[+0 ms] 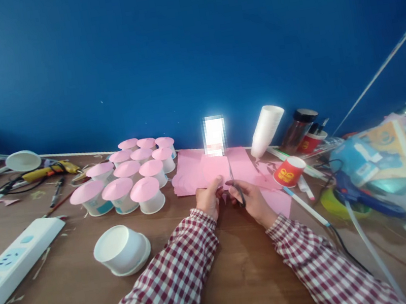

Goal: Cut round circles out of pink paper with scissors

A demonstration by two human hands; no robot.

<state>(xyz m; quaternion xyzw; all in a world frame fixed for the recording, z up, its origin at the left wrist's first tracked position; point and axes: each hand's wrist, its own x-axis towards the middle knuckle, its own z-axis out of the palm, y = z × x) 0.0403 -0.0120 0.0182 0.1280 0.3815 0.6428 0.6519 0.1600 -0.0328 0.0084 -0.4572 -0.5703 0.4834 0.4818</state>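
My left hand [209, 198] pinches the lower edge of a pink paper piece [214, 169] held upright above the wooden table [240, 269]. My right hand [251, 202] is closed round the handles of scissors [234, 182], whose blades point up into the pink paper. Both hands sit close together near the table's middle. Behind them lies a stack of pink paper sheets [191, 174] with small pink scraps around it.
Several upturned white cups topped with pink paper circles [130, 176] stand at the left. An upturned white bowl [121, 248] and a white power strip [8, 260] lie nearer. A cup stack [266, 129], red paper cup [289, 171], blue glue gun [359, 194] and clutter fill the right.
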